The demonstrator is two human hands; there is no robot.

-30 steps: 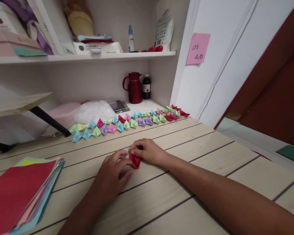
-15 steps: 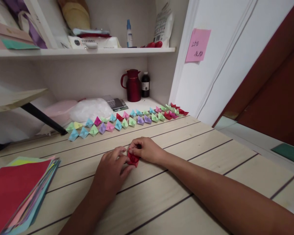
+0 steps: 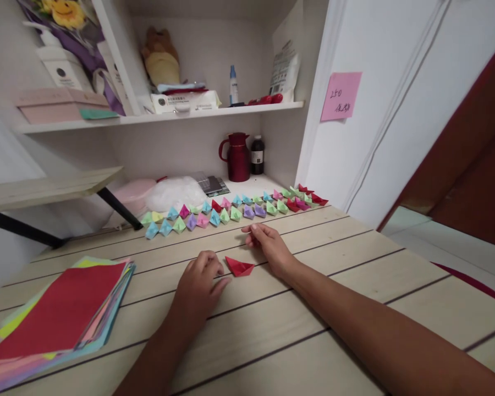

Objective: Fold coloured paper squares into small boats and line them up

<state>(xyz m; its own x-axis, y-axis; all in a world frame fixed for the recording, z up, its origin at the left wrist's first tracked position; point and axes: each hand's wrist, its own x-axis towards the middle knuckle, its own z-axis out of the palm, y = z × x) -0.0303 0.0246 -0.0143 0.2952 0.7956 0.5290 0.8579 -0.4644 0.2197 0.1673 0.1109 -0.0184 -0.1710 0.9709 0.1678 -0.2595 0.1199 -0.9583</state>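
Observation:
A small folded red paper boat (image 3: pixel 240 267) lies free on the wooden table (image 3: pixel 355 264) between my hands. My left hand (image 3: pixel 198 281) rests on the table just left of it with the fingers curled under and nothing in them; its thumb points toward the boat. My right hand (image 3: pixel 268 242) lies on the table just behind and to the right of the boat, fingers loosely stretched to the left, holding nothing. Neither hand touches the boat.
Two rows of several coloured paper boats (image 3: pixel 231 212) run along the table's far edge. A stack of coloured paper sheets (image 3: pixel 61 311), red on top, lies at the left. A red jug (image 3: pixel 237 157) and dark bottle (image 3: pixel 257 155) stand in the alcove; a pink note (image 3: pixel 340 95) hangs on the wall.
Both hands pinched the red paper before; they have now let go, and the finished boat lies alone on the table. The right hand drew back and away. The view tilted up.

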